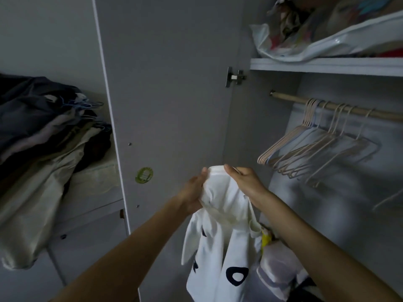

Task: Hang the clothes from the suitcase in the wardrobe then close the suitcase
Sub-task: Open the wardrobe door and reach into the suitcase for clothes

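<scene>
One white printed T-shirt [220, 247], soft, light and limp, is held up before the open wardrobe [272, 131], its collar pinched by the left hand [194, 190] and right hand [246, 182], near empty hangers [316, 149] on the rail [340, 106].

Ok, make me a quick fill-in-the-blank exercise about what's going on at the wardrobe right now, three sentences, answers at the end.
1. Both hands, the left hand and the right hand, hold a ____ garment with dark lettering.
2. The empty hangers hang from a wooden ____ inside the wardrobe.
3. The plastic bag lies on the ____ above the hangers.

Missing words: white; rail; shelf
</scene>
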